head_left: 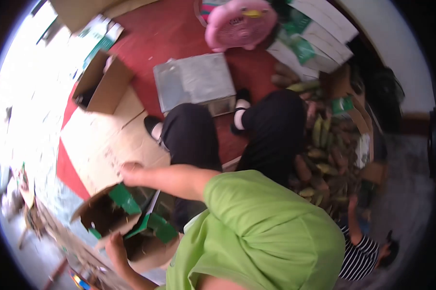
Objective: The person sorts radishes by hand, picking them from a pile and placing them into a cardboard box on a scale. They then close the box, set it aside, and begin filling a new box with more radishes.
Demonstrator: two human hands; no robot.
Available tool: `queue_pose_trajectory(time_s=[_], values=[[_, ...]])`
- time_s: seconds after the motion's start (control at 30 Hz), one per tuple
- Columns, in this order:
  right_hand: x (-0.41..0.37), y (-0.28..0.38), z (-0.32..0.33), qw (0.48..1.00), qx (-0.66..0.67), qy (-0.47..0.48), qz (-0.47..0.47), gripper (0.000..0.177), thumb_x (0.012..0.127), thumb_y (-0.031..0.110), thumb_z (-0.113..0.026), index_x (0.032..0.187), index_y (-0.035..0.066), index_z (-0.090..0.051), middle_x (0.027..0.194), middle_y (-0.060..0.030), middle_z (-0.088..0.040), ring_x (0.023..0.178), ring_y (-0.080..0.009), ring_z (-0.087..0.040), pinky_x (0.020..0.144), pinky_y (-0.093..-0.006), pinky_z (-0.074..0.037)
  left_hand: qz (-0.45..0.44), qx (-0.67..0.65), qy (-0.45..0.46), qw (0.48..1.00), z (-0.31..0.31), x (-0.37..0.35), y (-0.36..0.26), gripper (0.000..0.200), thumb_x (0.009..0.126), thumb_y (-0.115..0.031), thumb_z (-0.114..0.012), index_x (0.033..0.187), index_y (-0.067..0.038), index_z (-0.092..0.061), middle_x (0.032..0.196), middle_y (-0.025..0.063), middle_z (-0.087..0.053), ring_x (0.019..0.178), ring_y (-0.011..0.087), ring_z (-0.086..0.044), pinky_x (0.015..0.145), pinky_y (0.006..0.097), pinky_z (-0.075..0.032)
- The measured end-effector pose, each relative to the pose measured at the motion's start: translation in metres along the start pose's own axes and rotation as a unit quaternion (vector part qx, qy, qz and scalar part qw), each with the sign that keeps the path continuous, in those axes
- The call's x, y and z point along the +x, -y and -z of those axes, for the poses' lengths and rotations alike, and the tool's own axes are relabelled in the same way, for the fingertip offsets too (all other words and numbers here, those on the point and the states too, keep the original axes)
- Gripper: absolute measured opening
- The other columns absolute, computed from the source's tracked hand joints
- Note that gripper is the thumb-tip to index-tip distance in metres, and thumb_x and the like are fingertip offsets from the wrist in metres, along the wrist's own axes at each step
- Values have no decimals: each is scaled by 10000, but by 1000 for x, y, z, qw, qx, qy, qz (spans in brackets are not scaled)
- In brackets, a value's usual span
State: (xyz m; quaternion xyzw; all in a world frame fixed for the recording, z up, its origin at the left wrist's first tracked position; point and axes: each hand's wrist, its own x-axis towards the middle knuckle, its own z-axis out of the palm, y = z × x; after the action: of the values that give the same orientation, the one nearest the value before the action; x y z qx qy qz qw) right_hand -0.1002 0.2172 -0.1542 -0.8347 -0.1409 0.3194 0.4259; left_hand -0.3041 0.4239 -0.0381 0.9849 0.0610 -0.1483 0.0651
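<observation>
My left hand [115, 243] is closed on the edge of a cardboard box [153, 249] with green-taped flaps, at the lower left of the head view. The box is open and tilted, and its dark inside shows between the flaps. My right hand [132, 173] is just above the box's upper edge, near a green-taped flap [124, 198]. Motion smears its fingers. Under that hand and beyond it lies a flat cardboard sheet [99, 145] on the red floor.
A grey metal box [196, 79] stands before my feet, with a pink fan [239, 24] behind it. Another open cardboard box [104, 84] is at the upper left. Brown and yellow-green produce [324, 159] is heaped at right, where a person in a striped shirt [360, 256] reaches in.
</observation>
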Motion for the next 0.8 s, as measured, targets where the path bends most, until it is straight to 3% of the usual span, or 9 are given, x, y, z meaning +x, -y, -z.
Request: queue_pose_trajectory(time_s=[0.07,0.13,0.3,0.4,0.53,0.6,0.67,0.73,0.8], values=[[19,1,-11,999,12,-7,50,236,685,48,-559,896,46,-665,930,-184,-653,916,-311,-630,816,-374,-497,-3,-61,9,998,22,3,-35,226,760,-20,-607,985,-31,-630,886,150,-631,837,340,-600,726,396,-478],[10,21,11,987,141,-47,61,240,702,20,-524,901,31,-658,951,-182,-651,947,-306,-616,840,-359,-480,-44,-128,7,991,28,12,-50,307,758,18,-591,1065,-9,-597,925,153,-629,875,329,-601,749,384,-477],[-8,53,78,949,251,-72,173,247,727,9,-483,916,8,-643,906,-149,-663,896,-257,-630,804,-345,-481,-89,-173,-38,980,33,33,-98,223,791,24,-564,1003,16,-631,905,157,-645,840,258,-636,738,329,-495],[-52,62,171,927,307,-48,210,218,743,19,-503,913,-3,-637,835,-120,-665,773,-199,-639,709,-317,-500,-152,-177,-38,972,34,61,-126,199,799,27,-550,982,24,-631,894,162,-644,818,264,-634,720,333,-495],[-80,29,256,898,252,-179,312,193,754,38,-550,921,-9,-634,802,-113,-657,696,-179,-633,650,-305,-498,-212,-177,-50,960,53,80,-182,195,802,37,-534,974,39,-625,879,171,-640,806,293,-629,724,349,-491],[-109,2,305,870,177,-309,340,172,775,44,-558,918,-12,-635,807,-110,-651,696,-168,-629,645,-302,-499,-224,-167,-57,958,57,91,-202,195,802,38,-534,972,39,-628,883,173,-643,820,300,-630,736,355,-489],[-128,-37,345,844,137,-394,337,161,795,50,-558,925,-17,-625,810,-105,-646,698,-152,-622,636,-296,-497,-267,-163,-76,947,64,103,-231,209,800,32,-544,988,13,-634,889,170,-633,797,311,-626,691,358,-490],[-175,-70,380,858,208,-394,257,149,812,45,-543,926,-18,-614,794,-90,-641,706,-136,-617,619,-283,-487,-295,-169,-81,937,70,114,-259,199,813,31,-532,983,19,-635,887,173,-632,794,307,-628,695,360,-489],[-199,-119,402,831,216,-464,219,143,812,37,-540,930,-6,-608,779,-76,-633,710,-122,-611,612,-270,-482,-341,-188,-98,916,74,125,-290,190,826,27,-528,979,15,-639,882,168,-634,795,294,-630,691,351,-487]])
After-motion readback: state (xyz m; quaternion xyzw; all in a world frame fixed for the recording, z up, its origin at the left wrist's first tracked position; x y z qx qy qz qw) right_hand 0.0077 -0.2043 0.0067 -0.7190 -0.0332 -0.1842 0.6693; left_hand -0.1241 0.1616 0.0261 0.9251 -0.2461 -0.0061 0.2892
